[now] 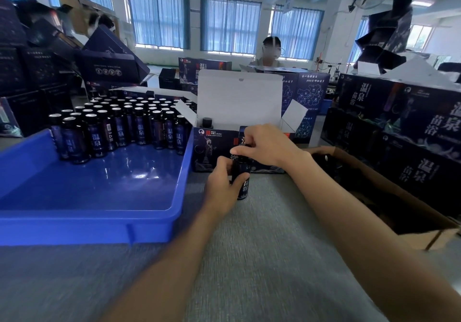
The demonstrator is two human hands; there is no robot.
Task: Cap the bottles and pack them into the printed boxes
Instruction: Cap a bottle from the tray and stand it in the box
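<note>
Top of the bottle (241, 179) hidden under the right hand (265, 147) (cap on or off: cannot tell). Printed box (214, 147) wall hides all but the top of a second bottle (207, 122). Cardboard carton (389, 184) contents too dark to identify. Blue tray (99, 219) cut off at left edge.

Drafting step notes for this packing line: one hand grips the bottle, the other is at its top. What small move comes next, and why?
Probably one tightening twist: the left hand grips the bottle upright, the right hand pinches its top, and the printed box behind stands open with one capped bottle inside.
</note>
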